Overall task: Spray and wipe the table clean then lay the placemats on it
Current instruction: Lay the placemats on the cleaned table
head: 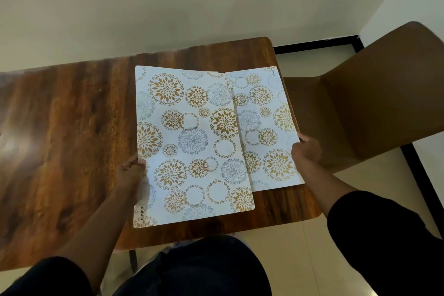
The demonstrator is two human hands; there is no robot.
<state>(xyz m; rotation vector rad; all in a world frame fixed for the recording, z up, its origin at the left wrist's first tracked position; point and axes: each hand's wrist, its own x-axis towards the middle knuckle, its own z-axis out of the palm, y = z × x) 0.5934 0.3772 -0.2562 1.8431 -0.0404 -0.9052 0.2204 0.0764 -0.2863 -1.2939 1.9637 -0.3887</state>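
The laying stage looks well under way: two floral placemats are out on the right end of the wooden bench (72, 127), and no spray bottle or cloth is in view, so the spraying and wiping seem finished, though the pictures cannot confirm it.

The left hand (132, 170) pinches the left edge of the upper placemat (189, 146), thumb on top; from that grip the mat runs rightward and overlaps the second one. The right hand (306, 149) holds the right edge of the lower placemat (266, 127), fingers curled at its border; that mat reaches leftward under the first and sits just at the bench's right edge, beside a brown chair (374, 108).

What remains, by my reading, is separating the two mats and setting each flat in its own place.
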